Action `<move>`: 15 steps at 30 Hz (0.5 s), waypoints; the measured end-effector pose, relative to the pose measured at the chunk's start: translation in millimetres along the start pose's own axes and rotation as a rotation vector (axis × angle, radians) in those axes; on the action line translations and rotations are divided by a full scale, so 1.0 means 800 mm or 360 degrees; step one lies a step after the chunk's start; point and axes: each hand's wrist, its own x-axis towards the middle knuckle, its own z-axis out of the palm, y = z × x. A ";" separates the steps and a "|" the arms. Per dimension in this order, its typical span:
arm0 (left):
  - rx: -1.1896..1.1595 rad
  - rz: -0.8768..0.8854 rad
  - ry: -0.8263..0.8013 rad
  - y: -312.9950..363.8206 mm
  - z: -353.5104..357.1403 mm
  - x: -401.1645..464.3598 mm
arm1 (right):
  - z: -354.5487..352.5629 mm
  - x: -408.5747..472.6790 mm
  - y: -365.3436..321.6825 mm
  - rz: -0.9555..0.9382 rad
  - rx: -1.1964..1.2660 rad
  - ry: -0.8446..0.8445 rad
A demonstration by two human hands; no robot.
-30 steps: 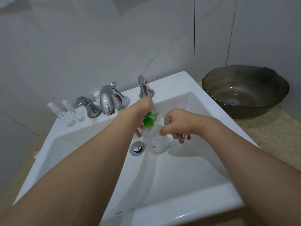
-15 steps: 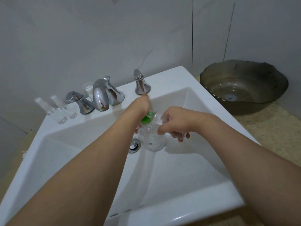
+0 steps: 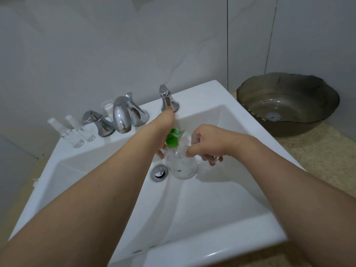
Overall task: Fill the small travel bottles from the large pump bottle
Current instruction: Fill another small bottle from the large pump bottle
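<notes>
Hands (image 3: 192, 139) grip a clear pump bottle (image 3: 181, 164) over a white sink (image 3: 202, 209) by grey wall tiles (image 3: 115, 45).

Dim, flat, bluish light; soft shadows in the sink (image 3: 221, 189); glare on the chrome faucet (image 3: 121, 116); wide-angle bending at edges.

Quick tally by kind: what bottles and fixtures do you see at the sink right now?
Large pump bottle: 1, held over the basin
Small clear bottles on the ledge: 2
Clear cap or cup behind the spout: 1
Tap handles: 2
Spout: 1
Drain: 1
Total: 8
</notes>
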 end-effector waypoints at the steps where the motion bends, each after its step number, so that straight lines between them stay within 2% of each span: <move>1: 0.0005 -0.0006 -0.0023 0.000 -0.002 -0.001 | 0.000 0.000 0.000 -0.0001 -0.0001 0.0000; 5: 0.0099 -0.0013 0.0005 0.001 0.003 -0.002 | -0.001 -0.001 -0.001 0.0005 0.0001 -0.0007; 10: 0.0083 0.0112 0.0250 -0.007 0.016 0.014 | 0.003 0.006 0.004 0.0054 -0.0063 -0.0073; 15: -0.0005 0.0122 0.0270 -0.008 0.019 0.015 | 0.004 0.009 0.005 0.0083 -0.0064 -0.0110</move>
